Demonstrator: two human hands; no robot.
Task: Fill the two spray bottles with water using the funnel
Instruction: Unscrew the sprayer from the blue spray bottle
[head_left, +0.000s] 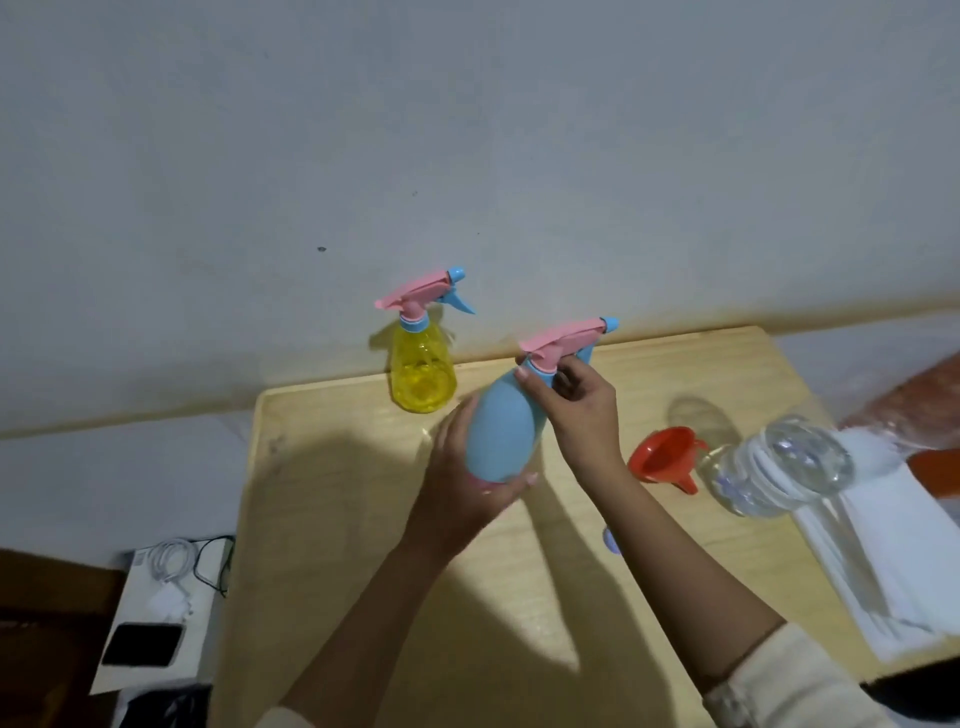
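A blue spray bottle (501, 421) with a pink trigger head is held tilted above the wooden table (363, 519). My left hand (462, 478) grips its base from below. My right hand (576, 400) grips the collar just under the pink head. A yellow spray bottle (422, 371) with the same pink head stands upright at the table's far edge, by the wall. A red funnel (665, 457) lies on its side to the right of my right hand. Beside the funnel, a clear water bottle (779, 467) lies on the table.
White folded cloth or paper (893, 561) lies along the table's right side under the water bottle. Left of the table, a low white surface (156, 623) holds a charger with cables and a dark phone (143, 644). A grey wall runs behind the table.
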